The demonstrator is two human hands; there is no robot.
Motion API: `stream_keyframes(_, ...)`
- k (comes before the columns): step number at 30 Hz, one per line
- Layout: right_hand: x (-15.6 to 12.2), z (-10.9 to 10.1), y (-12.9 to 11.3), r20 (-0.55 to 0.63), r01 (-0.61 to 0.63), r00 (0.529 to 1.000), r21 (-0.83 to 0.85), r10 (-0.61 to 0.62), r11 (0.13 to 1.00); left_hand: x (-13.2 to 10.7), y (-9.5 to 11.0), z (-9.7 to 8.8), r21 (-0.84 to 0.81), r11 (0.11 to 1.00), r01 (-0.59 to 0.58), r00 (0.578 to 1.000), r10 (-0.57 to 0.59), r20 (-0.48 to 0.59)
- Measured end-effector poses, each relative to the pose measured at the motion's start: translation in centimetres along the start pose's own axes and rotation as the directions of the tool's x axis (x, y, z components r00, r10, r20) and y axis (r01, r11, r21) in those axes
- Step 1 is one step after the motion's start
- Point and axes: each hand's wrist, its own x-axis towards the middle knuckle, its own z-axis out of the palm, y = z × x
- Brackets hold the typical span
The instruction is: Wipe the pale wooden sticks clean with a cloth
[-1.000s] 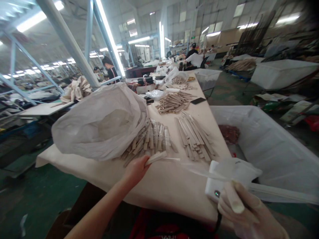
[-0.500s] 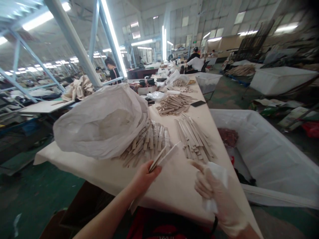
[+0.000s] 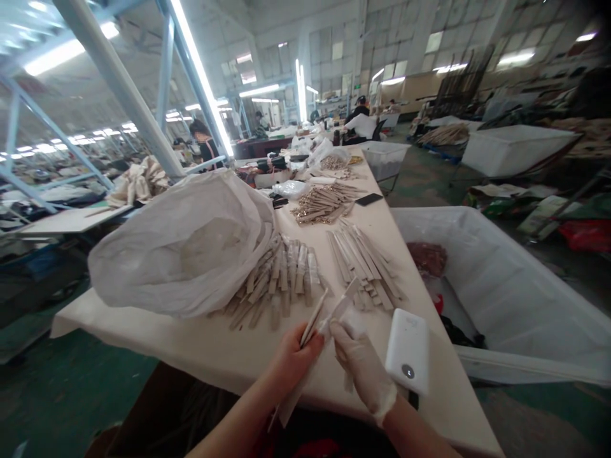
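Note:
My bare left hand [image 3: 294, 357] is closed around a thin bundle of beige strips [image 3: 315, 318] that sticks up and forward from the fist. My gloved right hand [image 3: 359, 364] pinches the neighbouring strip of that bundle [image 3: 340, 310] just right of the left hand, over the near edge of the cream-covered table [image 3: 205, 343]. A white power bank [image 3: 408, 350] lies flat on the table right of my right hand. Beyond my hands lie a pile of wrapped strips [image 3: 281, 275] and a fan of loose strips [image 3: 363, 261].
A big crumpled white sack [image 3: 184, 245] lies on the table's left half. A white-lined bin [image 3: 501, 286] stands at the table's right side. Farther along the table are more strip piles [image 3: 322, 202], a dark phone [image 3: 368, 199] and bags. Other people work at the far end.
My right hand has moved left to meet the left hand at the strips, and the white power bank it was holding a second ago now lies on the table. The left hand raised its bundle.

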Motion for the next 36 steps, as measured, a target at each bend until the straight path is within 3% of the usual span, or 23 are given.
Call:
stream_keyframes(6, 1.4, -1.1, -0.9, -0.109, -0.079, 0.989, 0.19, 0.101, 0.979, -0.5, -1.4, 0.5, 0.07, 0.997, 0.036, 0.996, -0.041, 0.073)
stream_keyframes(9, 1.9, -0.5, -0.5, -0.065, -0.174, 0.98, 0.205, 0.19, 0.963, 0.3, -1.3, 1.3, 0.092, 0.996, 0.002, 1.0, -0.004, 0.02)
stream_keyframes(11, 2.1, -0.7, -0.3, 0.01, -0.175, 0.984, 0.234, 0.178, 0.956, 2.0, -1.1, 0.9, 0.165, 0.986, -0.018, 0.998, 0.028, -0.055)
stream_keyframes(14, 2.6, -1.8, -0.9, 0.16, -0.185, 0.978, 0.357, 0.136, 0.916, 6.1, -0.3, -1.7, 0.342, 0.939, 0.029, 0.962, 0.067, -0.266)
stream_keyframes(16, 2.9, -2.7, -1.6, 0.223, -0.238, 0.963, 0.434, 0.152, 0.869, 9.0, 0.5, -4.3, 0.372, 0.927, 0.055, 0.932, 0.086, -0.353)
stream_keyframes(18, 3.0, -3.2, -2.2, 0.236, -0.266, 0.956, 0.455, 0.172, 0.85, 10.8, 1.2, -6.4, 0.391, 0.918, 0.066, 0.902, 0.113, -0.416)
stream_keyframes(20, 3.0, -3.1, -2.3, 0.201, -0.243, 0.965, 0.435, 0.17, 0.867, 11.0, 1.7, -7.1, 0.41, 0.91, 0.056, 0.883, 0.147, -0.445)
stream_keyframes(22, 3.0, -2.6, -2.0, 0.145, -0.195, 0.979, 0.428, 0.145, 0.882, 9.5, 1.8, -6.0, 0.393, 0.919, 0.0, 0.913, 0.161, -0.375)
stream_keyframes(24, 3.2, -1.9, -1.5, 0.117, -0.139, 0.988, 0.428, 0.098, 0.893, 6.9, 1.5, -3.7, 0.279, 0.956, -0.09, 0.977, 0.14, -0.163)
stream_keyframes(25, 3.4, -1.6, -1.2, 0.122, -0.118, 0.99, 0.422, 0.072, 0.899, 5.6, 1.3, -2.4, 0.213, 0.971, -0.104, 0.991, 0.12, -0.063)
stream_keyframes(27, 3.5, -1.1, -0.8, 0.126, -0.083, 0.991, 0.406, 0.034, 0.91, 3.6, 1.0, -0.1, 0.116, 0.991, -0.072, 0.997, 0.07, 0.023)
stream_keyframes(30, 3.1, -0.8, -0.6, 0.107, -0.038, 0.994, 0.373, -0.003, 0.927, 2.6, 0.9, 1.5, 0.066, 0.998, -0.015, 1.0, 0.016, -0.011)
stream_keyframes(34, 1.9, -1.1, -0.5, 0.227, -0.002, 0.974, 0.14, -0.03, 0.99, 3.5, 0.9, 0.9, 0.058, 0.998, -0.021, 0.998, 0.025, -0.063)
stream_keyframes(36, 1.8, -1.4, -0.6, 0.172, 0.018, 0.985, 0.026, -0.022, 1.0, 3.5, 1.0, 0.4, 0.022, 0.999, -0.032, 0.999, 0.032, -0.026)
